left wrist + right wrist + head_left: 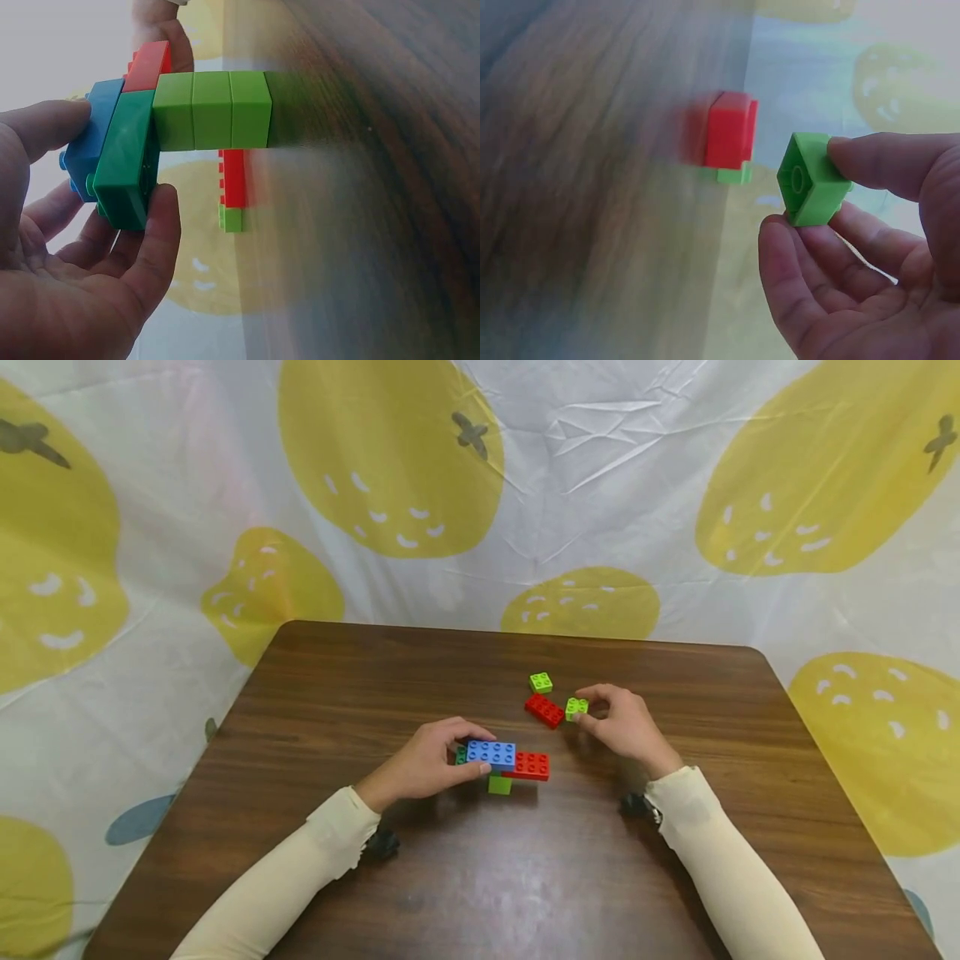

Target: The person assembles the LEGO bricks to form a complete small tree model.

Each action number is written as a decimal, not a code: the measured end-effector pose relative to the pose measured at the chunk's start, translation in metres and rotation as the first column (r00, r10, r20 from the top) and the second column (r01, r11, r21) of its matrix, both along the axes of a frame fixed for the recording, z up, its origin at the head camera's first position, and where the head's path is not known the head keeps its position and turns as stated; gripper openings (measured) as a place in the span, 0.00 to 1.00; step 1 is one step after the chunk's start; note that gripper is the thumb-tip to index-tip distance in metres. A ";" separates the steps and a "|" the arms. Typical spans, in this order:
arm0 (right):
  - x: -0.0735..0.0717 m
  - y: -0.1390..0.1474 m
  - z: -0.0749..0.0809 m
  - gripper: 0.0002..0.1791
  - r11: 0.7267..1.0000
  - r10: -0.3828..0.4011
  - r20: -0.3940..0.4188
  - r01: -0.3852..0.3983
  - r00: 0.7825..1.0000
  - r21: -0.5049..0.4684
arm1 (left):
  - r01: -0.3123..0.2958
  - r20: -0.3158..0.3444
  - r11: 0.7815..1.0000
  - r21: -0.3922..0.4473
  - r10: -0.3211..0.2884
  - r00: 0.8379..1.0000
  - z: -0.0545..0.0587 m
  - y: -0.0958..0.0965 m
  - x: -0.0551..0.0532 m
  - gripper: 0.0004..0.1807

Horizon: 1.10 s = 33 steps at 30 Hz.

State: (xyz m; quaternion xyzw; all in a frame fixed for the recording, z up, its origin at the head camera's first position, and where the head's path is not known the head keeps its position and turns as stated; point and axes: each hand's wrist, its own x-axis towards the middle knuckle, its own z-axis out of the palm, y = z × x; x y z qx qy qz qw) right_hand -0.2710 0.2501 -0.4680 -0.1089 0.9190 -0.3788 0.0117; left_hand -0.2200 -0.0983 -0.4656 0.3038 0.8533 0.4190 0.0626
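Pinched in the left grip (431, 762), the blue brick (491, 755) tops a dark green brick (121, 161), mostly hidden in the head view. Right of the blue brick, the right grip (622, 722) pinches a lime brick (577, 706). Beyond the blue brick, on the bench (555, 877), a red brick (544, 710) partly hides another lime brick (541, 682) from the right wrist.

Left hand (427, 766): left thumb (56, 126) opposes bent fingers (157, 247), gripping. Right hand (625, 728): right thumb (889, 159) against curled fingers, pinch grip, set farther out from the person than the left hand. Hands apart, fingers angled inward. Left forearm (285, 868) slants in behind left hand, right forearm (738, 877) behind right hand, both sleeved to near the wrists. Little fingers partly hidden, exact curl hard to tell.
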 end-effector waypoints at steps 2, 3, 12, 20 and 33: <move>0.003 -0.003 0.003 0.22 1.000 -0.001 -0.002 0.001 1.000 -0.016 | 0.001 0.000 1.000 -0.001 -0.001 1.000 0.000 0.000 0.000 0.21; 0.004 -0.004 0.004 0.22 1.000 0.000 -0.006 0.000 1.000 -0.021 | 0.001 0.000 1.000 -0.002 -0.001 1.000 -0.001 0.000 0.000 0.21; 0.024 -0.018 0.019 0.19 0.998 0.045 -0.094 -0.048 0.995 -0.028 | 0.001 -0.003 1.000 -0.009 -0.001 1.000 -0.002 0.000 0.000 0.21; 0.043 -0.035 0.032 0.18 0.992 0.119 -0.185 -0.124 0.975 -0.016 | 0.003 0.002 1.000 -0.019 -0.003 1.000 -0.002 -0.001 0.000 0.22; 0.064 -0.056 0.027 0.20 0.960 0.261 -0.265 -0.280 0.928 -0.035 | 0.011 -0.032 0.999 -0.042 -0.013 0.999 -0.002 -0.001 0.001 0.22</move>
